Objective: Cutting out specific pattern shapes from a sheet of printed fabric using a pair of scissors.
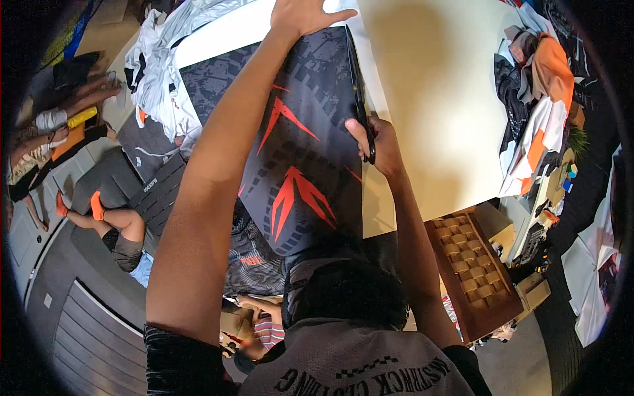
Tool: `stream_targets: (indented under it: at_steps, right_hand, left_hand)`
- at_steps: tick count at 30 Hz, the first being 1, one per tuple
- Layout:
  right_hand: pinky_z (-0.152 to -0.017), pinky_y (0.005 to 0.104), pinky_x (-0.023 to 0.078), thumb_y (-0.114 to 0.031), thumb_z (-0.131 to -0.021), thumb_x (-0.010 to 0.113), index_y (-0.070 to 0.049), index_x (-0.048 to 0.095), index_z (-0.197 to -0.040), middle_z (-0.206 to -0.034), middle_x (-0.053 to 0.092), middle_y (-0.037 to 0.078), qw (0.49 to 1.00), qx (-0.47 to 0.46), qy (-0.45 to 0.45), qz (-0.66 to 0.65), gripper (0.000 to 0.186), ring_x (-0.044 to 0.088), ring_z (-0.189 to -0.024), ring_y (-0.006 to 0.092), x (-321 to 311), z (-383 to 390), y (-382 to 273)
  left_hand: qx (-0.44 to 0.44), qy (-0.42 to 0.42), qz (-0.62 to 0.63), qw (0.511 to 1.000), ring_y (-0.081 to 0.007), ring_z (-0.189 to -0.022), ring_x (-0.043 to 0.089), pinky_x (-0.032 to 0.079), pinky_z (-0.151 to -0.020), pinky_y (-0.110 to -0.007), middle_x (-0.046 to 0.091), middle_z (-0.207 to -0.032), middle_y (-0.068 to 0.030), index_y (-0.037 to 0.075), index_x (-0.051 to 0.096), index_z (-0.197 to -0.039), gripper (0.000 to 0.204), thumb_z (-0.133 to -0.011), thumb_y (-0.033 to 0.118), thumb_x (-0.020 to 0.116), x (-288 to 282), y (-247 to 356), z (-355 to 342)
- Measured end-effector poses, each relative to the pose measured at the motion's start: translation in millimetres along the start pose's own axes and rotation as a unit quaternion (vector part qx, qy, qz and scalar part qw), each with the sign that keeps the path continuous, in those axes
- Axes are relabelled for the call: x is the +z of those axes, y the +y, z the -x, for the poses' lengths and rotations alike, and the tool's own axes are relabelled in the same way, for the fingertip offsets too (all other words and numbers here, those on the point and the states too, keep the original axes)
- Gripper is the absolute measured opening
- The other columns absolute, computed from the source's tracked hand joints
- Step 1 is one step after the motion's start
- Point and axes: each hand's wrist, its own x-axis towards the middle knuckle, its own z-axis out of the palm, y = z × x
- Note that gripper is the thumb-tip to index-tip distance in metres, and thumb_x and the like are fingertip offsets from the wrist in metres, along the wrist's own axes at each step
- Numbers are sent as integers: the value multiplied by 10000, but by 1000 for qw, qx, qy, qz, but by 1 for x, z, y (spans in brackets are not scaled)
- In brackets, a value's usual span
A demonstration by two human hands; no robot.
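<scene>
A dark grey patterned fabric piece (304,132) with red arrow shapes lies over the table, its near end hanging toward my body. My left hand (302,14) is pressed flat at its far end, thumb stretched out to the right; the fingertips are cut off by the upper edge. My right hand (382,144) grips a pair of black scissors (358,86) by the handles. Their long blades point away from me along the fabric's right edge, beside a white strip (371,72). Whether the blades are parted is hard to see.
The cream tabletop (442,119) extends right to a heap of orange, white and black cloth (538,99). White garments (158,72) are piled at the left. A woven-seat wooden bench (469,264) stands near right. Other people are at the left and below.
</scene>
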Motion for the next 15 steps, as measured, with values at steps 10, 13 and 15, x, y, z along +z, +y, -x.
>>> stream_targets:
  at_steps: [10, 13, 15]
  right_hand:
    - [-463, 239, 364, -331, -901, 664, -62, 534, -698, -540, 467, -6, 999, -19, -13, 39, 362, 445, -451, 95, -2, -6, 1]
    - [-463, 240, 364, -334, -901, 665, -61, 535, -698, -539, 466, -7, 999, -17, -13, 41, 363, 444, -450, 96, -1, -8, 1]
    - [-463, 240, 364, -336, -901, 665, -61, 536, -698, -538, 465, -7, 999, -15, -12, 43, 365, 444, -449, 96, 0, -9, 2]
  left_hand:
    - [-21, -60, 7, 998, -321, -1096, 500, 348, -959, -460, 510, -1261, -123, 191, 482, -1368, 770, -793, 701, 528, -5, 3, 0]
    - [-6, -18, 7, 1000, -320, -1100, 500, 348, -960, -459, 511, -1263, -123, 191, 483, -1367, 768, -794, 699, 529, 0, 0, -1]
    - [9, 25, 7, 1000, -320, -1104, 500, 348, -961, -457, 511, -1265, -124, 191, 484, -1366, 766, -794, 697, 531, 3, -2, -2]
